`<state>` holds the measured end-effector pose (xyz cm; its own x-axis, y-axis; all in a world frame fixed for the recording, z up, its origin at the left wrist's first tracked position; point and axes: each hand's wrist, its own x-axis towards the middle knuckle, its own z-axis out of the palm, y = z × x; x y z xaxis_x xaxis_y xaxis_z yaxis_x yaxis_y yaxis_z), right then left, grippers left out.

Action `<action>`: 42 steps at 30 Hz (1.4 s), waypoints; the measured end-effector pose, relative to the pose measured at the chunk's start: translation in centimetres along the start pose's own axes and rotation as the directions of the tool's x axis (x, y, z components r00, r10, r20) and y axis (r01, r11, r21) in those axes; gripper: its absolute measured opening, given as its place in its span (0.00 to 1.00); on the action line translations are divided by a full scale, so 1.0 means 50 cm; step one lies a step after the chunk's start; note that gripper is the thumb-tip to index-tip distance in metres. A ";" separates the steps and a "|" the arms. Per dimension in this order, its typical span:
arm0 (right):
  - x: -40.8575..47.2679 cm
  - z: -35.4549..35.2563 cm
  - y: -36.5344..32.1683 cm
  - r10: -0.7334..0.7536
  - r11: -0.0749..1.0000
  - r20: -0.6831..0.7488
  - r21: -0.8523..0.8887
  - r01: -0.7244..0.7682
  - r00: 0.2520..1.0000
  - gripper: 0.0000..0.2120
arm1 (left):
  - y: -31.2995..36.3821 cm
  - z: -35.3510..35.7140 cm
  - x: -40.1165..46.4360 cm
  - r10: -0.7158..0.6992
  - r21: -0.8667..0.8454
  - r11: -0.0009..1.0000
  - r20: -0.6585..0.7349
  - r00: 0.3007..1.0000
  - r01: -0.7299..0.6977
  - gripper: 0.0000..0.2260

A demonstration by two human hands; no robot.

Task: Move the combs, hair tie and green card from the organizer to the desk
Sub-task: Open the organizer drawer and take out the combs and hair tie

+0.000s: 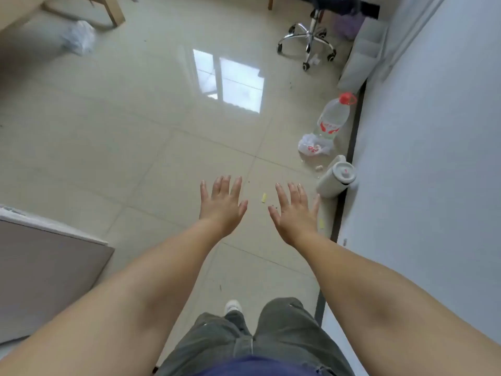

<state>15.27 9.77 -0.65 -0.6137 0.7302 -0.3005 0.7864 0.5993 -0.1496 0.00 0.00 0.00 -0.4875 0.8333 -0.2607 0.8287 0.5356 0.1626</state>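
Both the left hand (222, 206) and right hand (294, 213) are held out spread and empty; no organizer, combs or desk can be seen, so progress cannot be judged.

1. Both bare forearms stretch forward and down from the bottom corners of the view, converging toward the middle.
2. The left hand (222, 204) is flat, back up, fingers spread and straight, thumb out toward the other hand; its grip holds nothing.
3. The right hand (295, 211) mirrors it, fingers splayed, thumb pointing inward, grip empty.
4. The hands are near each other, not touching.
5. Below, two trousered legs and one light shoe show.
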 end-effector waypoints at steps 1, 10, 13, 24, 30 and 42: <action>0.007 0.002 -0.001 0.020 1.000 0.019 -0.012 -0.020 1.000 0.28 | -0.004 0.003 0.007 -0.004 0.021 1.000 0.029 1.000 0.003 0.27; 0.248 -0.052 0.032 0.072 0.997 0.018 0.011 -0.072 0.997 0.29 | -0.020 -0.050 0.267 0.018 0.029 0.999 0.032 0.999 -0.018 0.26; 0.384 -0.100 0.052 0.049 0.999 0.013 -0.010 -0.049 0.999 0.29 | -0.013 -0.088 0.406 -0.015 0.019 1.000 0.031 0.999 0.014 0.26; 0.915 -0.284 0.054 -0.048 0.997 0.043 -0.054 0.050 0.998 0.29 | -0.067 -0.253 0.876 -0.164 -0.060 0.984 0.036 0.986 0.166 0.26; 1.279 -0.359 -0.028 -0.057 0.996 0.011 -0.065 0.057 0.998 0.29 | -0.194 -0.331 1.210 -0.201 -0.067 0.977 0.009 0.980 0.201 0.26; 1.919 -0.641 -0.121 0.147 0.989 -0.066 0.045 -0.144 0.987 0.28 | -0.321 -0.638 1.935 0.034 0.058 0.998 -0.020 0.999 -0.033 0.27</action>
<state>-50.64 86.73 1.58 -0.4949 0.8303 -0.2563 0.8689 0.4726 -0.1470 -69.25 76.38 2.54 -0.4645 0.8535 -0.2362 0.8588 0.4992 0.1150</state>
